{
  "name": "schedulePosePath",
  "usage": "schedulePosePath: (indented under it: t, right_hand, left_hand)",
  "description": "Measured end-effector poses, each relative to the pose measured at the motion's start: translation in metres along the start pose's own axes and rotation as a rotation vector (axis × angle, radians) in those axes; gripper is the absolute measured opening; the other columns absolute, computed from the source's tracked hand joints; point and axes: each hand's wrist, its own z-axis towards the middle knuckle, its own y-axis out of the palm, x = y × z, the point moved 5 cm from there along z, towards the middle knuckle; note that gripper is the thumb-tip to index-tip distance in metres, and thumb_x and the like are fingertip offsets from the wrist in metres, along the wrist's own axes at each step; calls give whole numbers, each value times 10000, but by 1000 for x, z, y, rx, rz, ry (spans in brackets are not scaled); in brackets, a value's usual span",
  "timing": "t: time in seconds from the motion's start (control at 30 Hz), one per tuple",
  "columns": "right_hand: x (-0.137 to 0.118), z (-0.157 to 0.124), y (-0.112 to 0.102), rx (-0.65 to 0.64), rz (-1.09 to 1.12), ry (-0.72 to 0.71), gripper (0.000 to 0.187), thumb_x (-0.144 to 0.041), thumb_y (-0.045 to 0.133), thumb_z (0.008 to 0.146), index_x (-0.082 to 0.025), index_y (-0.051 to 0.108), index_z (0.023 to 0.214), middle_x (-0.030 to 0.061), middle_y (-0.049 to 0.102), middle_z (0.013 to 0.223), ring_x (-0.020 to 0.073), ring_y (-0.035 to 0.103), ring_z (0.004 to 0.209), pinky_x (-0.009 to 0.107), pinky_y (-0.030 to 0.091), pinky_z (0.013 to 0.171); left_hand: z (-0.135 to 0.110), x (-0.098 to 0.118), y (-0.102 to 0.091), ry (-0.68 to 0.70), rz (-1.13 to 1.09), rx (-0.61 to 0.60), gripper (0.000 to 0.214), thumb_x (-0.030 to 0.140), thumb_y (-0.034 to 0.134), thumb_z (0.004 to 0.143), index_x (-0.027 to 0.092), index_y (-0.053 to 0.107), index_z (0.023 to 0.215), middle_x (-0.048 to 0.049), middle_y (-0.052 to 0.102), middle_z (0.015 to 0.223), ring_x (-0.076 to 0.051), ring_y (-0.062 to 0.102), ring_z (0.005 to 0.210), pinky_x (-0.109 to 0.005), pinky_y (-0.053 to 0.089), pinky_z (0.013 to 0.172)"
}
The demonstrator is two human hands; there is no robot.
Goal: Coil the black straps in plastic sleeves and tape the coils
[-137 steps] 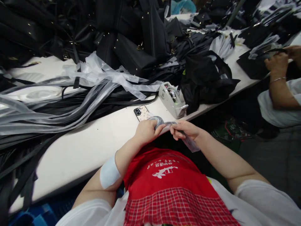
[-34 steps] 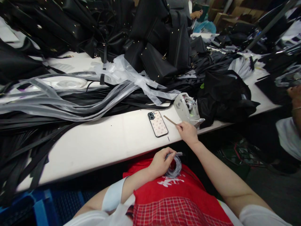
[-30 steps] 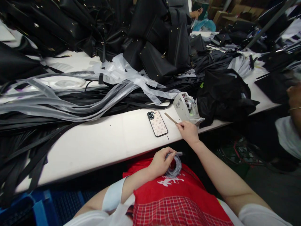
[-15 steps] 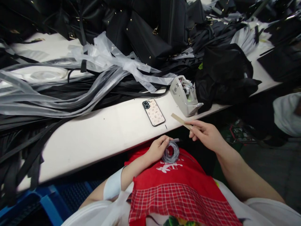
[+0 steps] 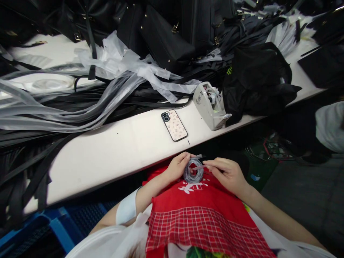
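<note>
Head view: the left hand is closed around the coiled strap, which is wrapped in film and held over the lap below the table edge. The right hand, raised near the tape dispenser half a second ago, has come down. Its thumb and forefinger pinch the tape strip, whose free end now touches the coil. The phone lies unmoved.

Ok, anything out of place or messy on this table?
Mostly clutter: loose clear plastic strips and black straps sprawl tangled across the white table. A phone lies face down near its front edge. Nothing looks spilled or broken.
</note>
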Motion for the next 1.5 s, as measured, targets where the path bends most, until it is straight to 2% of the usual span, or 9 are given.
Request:
schedulePosePath:
  t: [0.1, 0.23, 0.33, 0.53, 0.63, 1.03, 1.27, 1.37, 1.5]
  right_hand:
    - [-11, -2, -4, 115, -245, -223, 138, -174, 606, 886, -184, 711, 975, 49, 721, 798, 158, 654, 681, 280, 511, 649]
    - [-21, -7, -1, 150, -436, -336, 78, -140, 649, 851, -166, 671, 921, 38, 729, 796, 150, 655, 668, 271, 491, 665]
    - [-21, -6, 11, 107, -522, -355, 19, -171, 637, 863, -171, 653, 853, 29, 720, 772, 154, 651, 665, 283, 470, 666]
    - [-3, 7, 40, -14, -541, -319, 211, -241, 545, 939, -194, 688, 791, 35, 674, 716, 165, 608, 683, 292, 438, 657]
    - [5, 11, 44, 0, -520, -267, 212, -286, 570, 933, -212, 700, 782, 34, 664, 726, 171, 595, 710, 288, 438, 672]
    - [5, 13, 28, -9, -235, -128, 135, -316, 661, 874, -217, 738, 826, 29, 708, 723, 163, 634, 656, 286, 488, 638]
    - [17, 3, 34, -74, 273, 269, 173, -316, 682, 828, -203, 745, 943, 45, 761, 816, 182, 713, 661, 267, 585, 605]
    - [11, -1, 33, -134, 383, 312, 276, -361, 718, 788, -179, 725, 995, 87, 760, 915, 228, 728, 800, 299, 599, 681]
    - [6, -5, 30, -203, 609, 351, 378, -475, 608, 876, -174, 682, 1094, 117, 747, 1002, 244, 717, 902, 309, 594, 693]
  left_hand:
    - [0, 0, 0, 4, 27, -2, 479, 578, 527, 872, 141, 628, 1039, -21, 654, 731, -119, 565, 538, -251, 484, 546]
    - [0, 8, -2, 95, 173, 31, 427, 518, 486, 916, 145, 666, 1023, -55, 695, 881, -157, 622, 739, -292, 510, 743]
    - [-1, 13, -2, 155, 257, 50, 400, 486, 480, 927, 150, 679, 1014, -71, 702, 995, -185, 631, 899, -316, 488, 871]
    - [-1, 12, 1, 126, 264, 35, 389, 455, 459, 940, 160, 655, 1102, -42, 708, 834, -165, 647, 713, -309, 528, 752]
    - [-1, 16, -1, 190, 329, 71, 338, 403, 476, 935, 157, 682, 1041, -69, 714, 972, -190, 651, 900, -321, 499, 878]
    - [-3, 17, 0, 209, 343, 62, 300, 354, 471, 938, 149, 670, 1029, -82, 706, 1038, -198, 641, 967, -329, 479, 917]
    - [-6, 19, 1, 221, 370, 76, 302, 366, 466, 944, 159, 666, 1033, -72, 708, 1044, -194, 642, 969, -322, 476, 917]
    - [-7, 20, 3, 226, 366, 82, 291, 353, 466, 945, 161, 668, 1030, -67, 709, 1052, -193, 641, 980, -322, 470, 933]
    - [-8, 21, 5, 231, 358, 78, 284, 341, 468, 947, 163, 669, 1039, -61, 710, 1054, -191, 642, 983, -322, 470, 939]
